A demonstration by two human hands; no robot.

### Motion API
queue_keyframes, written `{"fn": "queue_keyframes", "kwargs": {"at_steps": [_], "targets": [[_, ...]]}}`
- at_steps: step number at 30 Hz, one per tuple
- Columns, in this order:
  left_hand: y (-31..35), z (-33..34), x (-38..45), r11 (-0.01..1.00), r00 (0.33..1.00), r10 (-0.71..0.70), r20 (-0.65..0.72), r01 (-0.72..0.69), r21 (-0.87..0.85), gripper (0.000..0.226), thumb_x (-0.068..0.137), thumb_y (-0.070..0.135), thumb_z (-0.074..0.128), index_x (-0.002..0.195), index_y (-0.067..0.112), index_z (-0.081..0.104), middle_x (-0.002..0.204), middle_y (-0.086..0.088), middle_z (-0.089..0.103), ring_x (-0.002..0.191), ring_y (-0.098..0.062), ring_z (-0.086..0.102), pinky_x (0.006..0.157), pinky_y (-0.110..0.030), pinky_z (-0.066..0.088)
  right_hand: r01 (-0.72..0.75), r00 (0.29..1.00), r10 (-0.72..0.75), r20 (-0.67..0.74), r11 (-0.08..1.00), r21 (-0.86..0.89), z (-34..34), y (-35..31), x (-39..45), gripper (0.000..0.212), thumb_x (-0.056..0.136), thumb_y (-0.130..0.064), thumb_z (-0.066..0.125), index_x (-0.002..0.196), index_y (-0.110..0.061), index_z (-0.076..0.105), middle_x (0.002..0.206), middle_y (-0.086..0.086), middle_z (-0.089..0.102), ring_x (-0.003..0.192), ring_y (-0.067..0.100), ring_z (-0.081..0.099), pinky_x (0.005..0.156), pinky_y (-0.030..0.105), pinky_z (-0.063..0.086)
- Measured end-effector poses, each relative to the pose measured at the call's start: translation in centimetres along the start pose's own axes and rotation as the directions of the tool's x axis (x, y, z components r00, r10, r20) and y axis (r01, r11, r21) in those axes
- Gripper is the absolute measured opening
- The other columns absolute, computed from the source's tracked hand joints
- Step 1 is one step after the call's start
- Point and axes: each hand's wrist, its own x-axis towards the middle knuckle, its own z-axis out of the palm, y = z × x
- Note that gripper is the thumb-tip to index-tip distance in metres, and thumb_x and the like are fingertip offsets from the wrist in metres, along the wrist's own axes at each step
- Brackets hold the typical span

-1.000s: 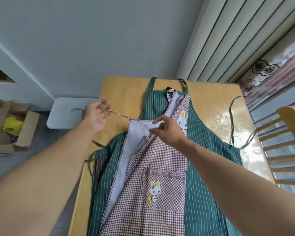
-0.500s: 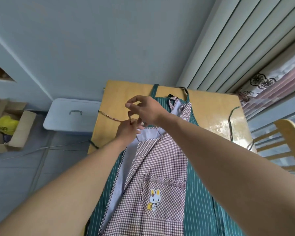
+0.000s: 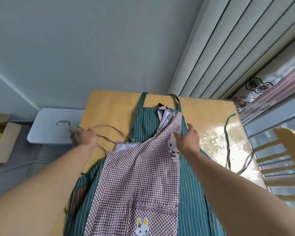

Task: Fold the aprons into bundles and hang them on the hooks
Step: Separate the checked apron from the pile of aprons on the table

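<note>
A brown-and-white checked apron [image 3: 140,176] with rabbit prints lies folded lengthwise on top of a green striped apron [image 3: 192,188], both spread on a wooden table [image 3: 109,106]. My left hand [image 3: 83,137] is at the table's left edge and holds the checked apron's waist tie [image 3: 109,141], which loops out to the left. My right hand [image 3: 188,139] hovers over the checked bib beside the rabbit print, fingers spread and relaxed. Whether it touches the cloth I cannot tell. No hooks are in view.
The green apron's tie [image 3: 227,142] trails across the shiny right part of the table. A wooden chair [image 3: 283,160] stands at the right. A white lidded bin [image 3: 53,127] and a cardboard box [image 3: 2,142] sit on the floor to the left. Curtains [image 3: 228,48] hang behind.
My left hand has swung out to the left with the tie. My right hand let go near the tie and moved right over the bib. The checked apron's left side now lies folded over.
</note>
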Motion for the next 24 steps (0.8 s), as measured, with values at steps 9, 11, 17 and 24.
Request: {"fn": "queue_keyframes", "kwargs": {"at_steps": [9, 11, 17, 24], "targets": [[0.0, 5.6, -7.1, 0.632, 0.626, 0.377, 0.683, -0.713, 0.304, 0.040, 0.081, 0.042, 0.080, 0.114, 0.031, 0.061, 0.110, 0.011, 0.058, 0.112, -0.014, 0.051, 0.099, -0.036, 0.045, 0.469, 0.878, -0.448, 0.172, 0.728, -0.500, -0.9, -4.5, 6.5, 0.055, 0.098, -0.004, 0.045, 0.149, -0.026, 0.043, 0.143, 0.010, 0.048, 0.124, 0.025, 0.051, 0.099, 0.044, 0.054], [0.2, 6.2, -7.0, 0.569, 0.635, 0.387, 0.669, -0.735, 0.369, 0.048, 0.076, 0.047, 0.082, 0.113, 0.034, 0.054, 0.111, 0.011, 0.055, 0.113, -0.016, 0.044, 0.100, -0.038, 0.041, 0.488, 0.867, -0.437, 0.239, 0.649, -0.583, -0.6, -4.7, 7.0, 0.054, 0.097, -0.004, 0.051, 0.146, -0.027, 0.048, 0.138, 0.010, 0.050, 0.120, 0.025, 0.053, 0.098, 0.042, 0.054], [0.4, 6.9, -5.8, 0.524, 0.635, 0.331, 0.698, -0.739, 0.424, 0.033, 0.079, 0.049, 0.080, 0.097, 0.039, 0.054, 0.113, 0.009, 0.057, 0.117, -0.020, 0.045, 0.107, -0.044, 0.038, 0.545, 0.820, -0.534, 0.207, 0.616, -0.569, -0.8, -4.6, 8.3, 0.028, 0.106, -0.031, 0.045, 0.123, -0.024, 0.067, 0.127, 0.007, 0.056, 0.113, 0.023, 0.051, 0.098, 0.039, 0.046], [0.7, 7.1, -4.8, 0.556, 0.626, 0.286, 0.725, -0.725, 0.407, 0.021, 0.094, 0.050, 0.062, 0.081, 0.035, 0.057, 0.103, 0.009, 0.052, 0.119, -0.019, 0.044, 0.112, -0.048, 0.035, 0.451, 0.876, -0.482, 0.025, 0.800, -0.396, -0.5, -6.4, 9.8, 0.034, 0.103, -0.036, 0.050, 0.131, -0.018, 0.058, 0.134, 0.008, 0.055, 0.122, 0.025, 0.049, 0.106, 0.043, 0.039]]}}
